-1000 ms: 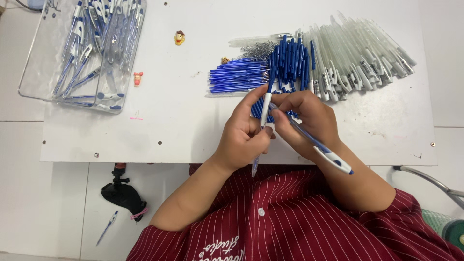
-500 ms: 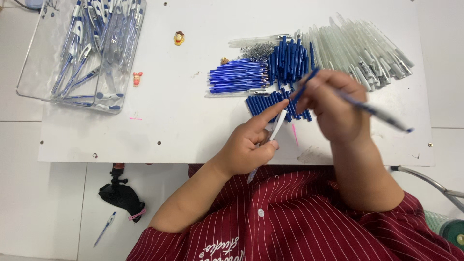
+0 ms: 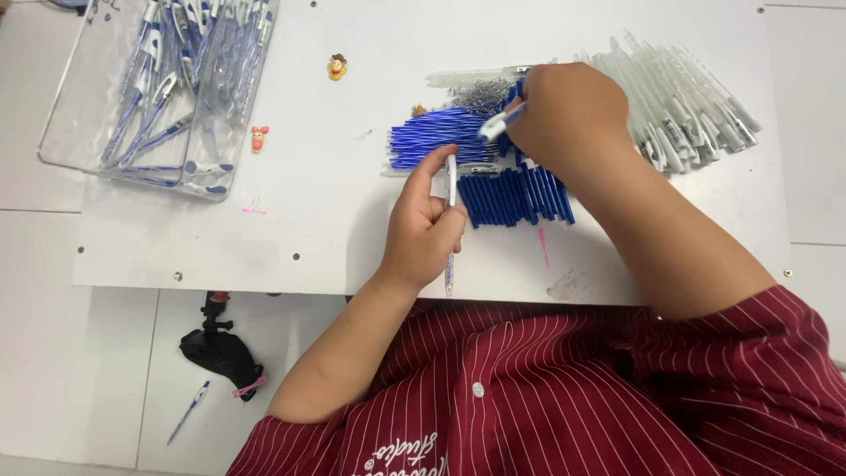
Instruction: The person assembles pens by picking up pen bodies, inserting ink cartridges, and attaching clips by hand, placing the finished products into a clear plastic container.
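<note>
Head view: left hand [image 3: 423, 231] gripping a slim white pen barrel [image 3: 451, 189], upright, tip toward the table's [image 3: 220, 247] near edge. Right hand [image 3: 564, 119] pinching a white-and-blue pen [image 3: 500, 122] above blue refills [image 3: 432, 141], beside clear barrels [image 3: 679, 106].

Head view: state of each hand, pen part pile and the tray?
left hand: gripping a white pen barrel, upright
right hand: holding a blue-white pen over the piles
blue grips: lying in a row
clear tray: holds assembled pens
</note>
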